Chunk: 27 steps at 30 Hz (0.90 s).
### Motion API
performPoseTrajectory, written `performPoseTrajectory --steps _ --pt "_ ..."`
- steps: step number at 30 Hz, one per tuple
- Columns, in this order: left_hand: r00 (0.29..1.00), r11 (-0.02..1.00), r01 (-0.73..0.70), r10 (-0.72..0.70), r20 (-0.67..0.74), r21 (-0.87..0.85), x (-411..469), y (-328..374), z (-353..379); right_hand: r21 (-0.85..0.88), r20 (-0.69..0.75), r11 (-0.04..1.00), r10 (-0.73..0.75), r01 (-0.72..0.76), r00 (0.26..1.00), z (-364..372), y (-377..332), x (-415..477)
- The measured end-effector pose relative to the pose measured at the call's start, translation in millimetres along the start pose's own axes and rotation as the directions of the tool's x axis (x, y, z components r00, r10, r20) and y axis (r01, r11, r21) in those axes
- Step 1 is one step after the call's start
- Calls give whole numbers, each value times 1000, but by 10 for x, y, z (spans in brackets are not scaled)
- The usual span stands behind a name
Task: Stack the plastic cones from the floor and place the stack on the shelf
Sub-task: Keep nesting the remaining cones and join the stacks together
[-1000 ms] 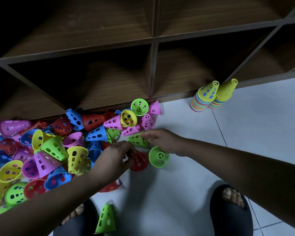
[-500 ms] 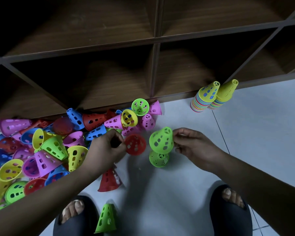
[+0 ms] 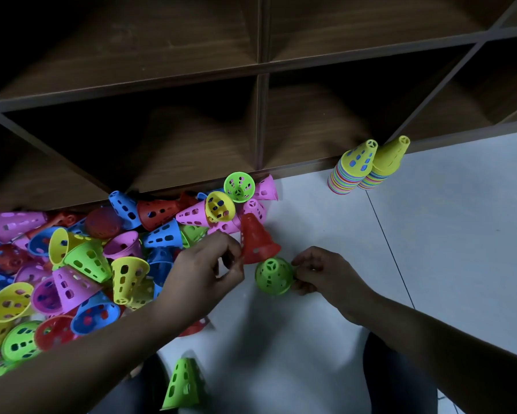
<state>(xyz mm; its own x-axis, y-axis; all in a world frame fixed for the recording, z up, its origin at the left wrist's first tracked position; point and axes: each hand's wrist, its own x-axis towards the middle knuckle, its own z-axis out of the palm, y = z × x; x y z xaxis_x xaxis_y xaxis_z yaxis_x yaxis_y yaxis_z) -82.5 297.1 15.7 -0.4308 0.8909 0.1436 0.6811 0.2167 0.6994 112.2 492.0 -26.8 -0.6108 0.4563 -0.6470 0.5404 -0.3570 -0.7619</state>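
Head view: left grip (image 3: 203, 270) pinching red cone (image 3: 255, 240) by its rim, just up-left of green cone (image 3: 273, 276); right grip (image 3: 323, 273) clasping green cone above floor (image 3: 430, 249). Better to centre red's mouth over green's tip, then seat squarely.

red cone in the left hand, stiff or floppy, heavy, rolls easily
Probably light: the left hand holds the red cone by a fingertip pinch; its wall is holed. Likely stiff: undeformed in that pinch. On its side, it may roll in a curve.
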Motion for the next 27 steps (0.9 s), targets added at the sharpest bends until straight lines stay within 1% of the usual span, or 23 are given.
performPoseTrajectory --steps 3,6,9,12,15,19,24,27 --pt "990 989 -142 140 30 43 -25 -29 55 26 12 997 75 -75 997 1 19 -2" --pt "964 962 -261 254 81 79 -62 -97 130 38 37 987 155 -156 987 16 41 -10" --pt "937 930 -343 327 126 131 -104 -155 205 42 44 978 202 -204 978 28 30 -18" --pt "914 902 -396 370 166 169 -118 -196 264 55 99 976 206 -212 973 38 6 -37" --pt "894 879 -436 398 205 194 -103 -230 312 56 137 977 195 -204 971 53 11 -46" --pt "891 885 -421 362 274 199 -95 -283 369 -60 96 980 196 -191 976 30 66 -6" --pt "883 900 -403 335 327 168 -112 -282 340 -108 86 973 213 -204 973 2 112 6" --pt "869 889 -421 338 360 182 -86 -260 328 -138 103 972 206 -191 973 44 122 -3"
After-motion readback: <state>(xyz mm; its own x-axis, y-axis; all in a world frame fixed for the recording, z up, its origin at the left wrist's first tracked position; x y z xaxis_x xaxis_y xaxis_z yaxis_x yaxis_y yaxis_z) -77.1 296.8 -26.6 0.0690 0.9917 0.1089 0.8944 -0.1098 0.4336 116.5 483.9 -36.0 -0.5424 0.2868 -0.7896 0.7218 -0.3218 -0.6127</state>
